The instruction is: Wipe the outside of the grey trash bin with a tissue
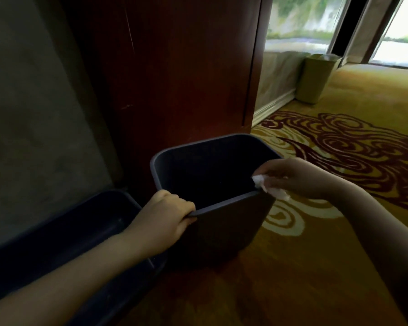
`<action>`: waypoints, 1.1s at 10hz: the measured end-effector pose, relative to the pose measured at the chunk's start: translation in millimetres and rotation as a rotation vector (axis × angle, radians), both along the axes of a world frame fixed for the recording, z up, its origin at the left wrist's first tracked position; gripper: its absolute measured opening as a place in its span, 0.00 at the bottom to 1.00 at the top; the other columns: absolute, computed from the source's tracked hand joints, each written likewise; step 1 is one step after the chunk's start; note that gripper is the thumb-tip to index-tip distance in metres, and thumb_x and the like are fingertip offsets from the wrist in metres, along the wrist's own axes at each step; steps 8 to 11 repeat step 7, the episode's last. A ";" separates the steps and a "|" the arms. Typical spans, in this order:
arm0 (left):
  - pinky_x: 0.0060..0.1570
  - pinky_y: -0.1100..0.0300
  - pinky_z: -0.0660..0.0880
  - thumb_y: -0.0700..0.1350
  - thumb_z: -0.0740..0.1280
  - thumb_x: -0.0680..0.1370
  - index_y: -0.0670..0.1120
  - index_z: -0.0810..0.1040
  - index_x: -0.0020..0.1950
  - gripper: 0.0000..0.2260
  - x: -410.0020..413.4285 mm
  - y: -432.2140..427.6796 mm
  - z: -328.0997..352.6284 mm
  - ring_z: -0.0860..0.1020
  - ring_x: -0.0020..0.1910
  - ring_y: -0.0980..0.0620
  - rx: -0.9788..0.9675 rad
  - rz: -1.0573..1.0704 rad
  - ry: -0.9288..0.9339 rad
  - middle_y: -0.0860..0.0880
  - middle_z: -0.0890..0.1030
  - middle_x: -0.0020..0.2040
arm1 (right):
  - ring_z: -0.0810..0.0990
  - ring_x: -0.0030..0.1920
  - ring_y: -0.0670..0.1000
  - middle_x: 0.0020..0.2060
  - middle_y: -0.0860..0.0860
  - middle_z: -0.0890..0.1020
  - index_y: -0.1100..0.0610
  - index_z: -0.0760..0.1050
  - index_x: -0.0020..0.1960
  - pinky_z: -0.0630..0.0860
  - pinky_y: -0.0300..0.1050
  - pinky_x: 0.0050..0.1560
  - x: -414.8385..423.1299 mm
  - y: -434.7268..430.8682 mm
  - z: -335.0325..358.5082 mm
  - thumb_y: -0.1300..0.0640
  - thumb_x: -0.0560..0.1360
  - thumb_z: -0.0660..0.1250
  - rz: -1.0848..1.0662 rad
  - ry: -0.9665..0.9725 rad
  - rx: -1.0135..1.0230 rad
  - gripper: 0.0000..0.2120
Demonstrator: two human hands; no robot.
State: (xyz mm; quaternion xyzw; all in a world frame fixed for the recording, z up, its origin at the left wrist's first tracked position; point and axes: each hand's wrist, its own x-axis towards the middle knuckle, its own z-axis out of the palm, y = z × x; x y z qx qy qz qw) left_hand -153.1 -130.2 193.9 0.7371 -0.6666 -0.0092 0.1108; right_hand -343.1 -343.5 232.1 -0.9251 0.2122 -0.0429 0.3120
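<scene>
The left hand [169,215] is gripping the near rim of the grey bin [231,222], which is standing on the carpet [316,255] by the wooden panel [174,78]. The right hand [299,177] is pinching a tissue [269,188] at the bin's right corner. Pressing hard there is likely tipping the light bin, or tearing the thin tissue on the rim.

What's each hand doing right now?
Left hand: closed on the grey trash bin rim.
Right hand: closed, holding a tissue at the rim.
</scene>
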 end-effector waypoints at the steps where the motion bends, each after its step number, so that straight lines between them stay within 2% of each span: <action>1: 0.57 0.61 0.67 0.60 0.57 0.76 0.58 0.72 0.39 0.10 6.0 -4.2 14.8 0.72 0.39 0.63 0.196 -0.060 0.060 0.60 0.73 0.35 | 0.76 0.46 0.39 0.44 0.40 0.78 0.47 0.76 0.54 0.69 0.35 0.41 29.9 2.2 3.7 0.56 0.77 0.64 -0.047 -0.085 -0.072 0.08; 2: 0.47 0.58 0.75 0.64 0.53 0.73 0.53 0.79 0.47 0.21 11.8 -13.6 22.5 0.76 0.43 0.61 0.131 0.004 0.201 0.56 0.80 0.42 | 0.76 0.45 0.42 0.43 0.41 0.78 0.48 0.77 0.52 0.70 0.36 0.40 67.8 8.7 -1.2 0.51 0.76 0.64 -0.029 -0.031 -0.165 0.06; 3: 0.51 0.54 0.73 0.55 0.56 0.78 0.49 0.80 0.52 0.16 24.8 -34.2 22.0 0.76 0.50 0.53 -0.090 0.131 0.078 0.51 0.81 0.48 | 0.78 0.47 0.48 0.45 0.47 0.80 0.49 0.78 0.51 0.76 0.44 0.44 102.8 12.6 -12.9 0.47 0.75 0.64 -0.023 0.101 -0.160 0.09; 4: 0.58 0.53 0.68 0.48 0.58 0.79 0.48 0.77 0.58 0.13 36.1 -53.5 17.2 0.73 0.58 0.49 -0.079 0.222 0.012 0.49 0.79 0.57 | 0.73 0.56 0.55 0.54 0.53 0.77 0.51 0.76 0.57 0.73 0.52 0.53 127.2 14.8 -28.8 0.49 0.77 0.61 0.086 0.332 -0.410 0.11; 5: 0.62 0.53 0.64 0.48 0.57 0.79 0.47 0.74 0.62 0.14 38.2 -62.3 14.5 0.69 0.62 0.48 0.036 0.260 0.015 0.48 0.76 0.62 | 0.66 0.64 0.61 0.65 0.56 0.68 0.52 0.66 0.69 0.68 0.55 0.59 130.9 18.0 -39.6 0.54 0.76 0.63 0.104 0.567 -0.476 0.22; 6: 0.67 0.52 0.59 0.49 0.56 0.79 0.47 0.70 0.66 0.17 37.6 -61.8 20.0 0.64 0.68 0.47 0.179 0.267 -0.003 0.46 0.70 0.68 | 0.60 0.69 0.64 0.72 0.57 0.60 0.52 0.55 0.74 0.63 0.58 0.65 121.8 21.4 -35.2 0.53 0.76 0.65 -0.002 0.636 -0.242 0.31; 7: 0.72 0.47 0.49 0.53 0.54 0.80 0.48 0.62 0.72 0.21 39.2 -57.0 31.9 0.54 0.74 0.44 0.314 0.309 0.008 0.44 0.59 0.75 | 0.54 0.72 0.65 0.76 0.57 0.51 0.49 0.49 0.76 0.60 0.59 0.68 106.2 24.5 -16.0 0.50 0.76 0.64 -0.067 0.643 -0.143 0.34; 11: 0.72 0.47 0.49 0.53 0.54 0.80 0.48 0.62 0.72 0.21 39.2 -57.0 31.9 0.54 0.74 0.44 0.314 0.309 0.008 0.44 0.59 0.75 | 0.54 0.72 0.65 0.76 0.57 0.51 0.49 0.49 0.76 0.60 0.59 0.68 106.2 24.5 -16.0 0.50 0.76 0.64 -0.067 0.643 -0.143 0.34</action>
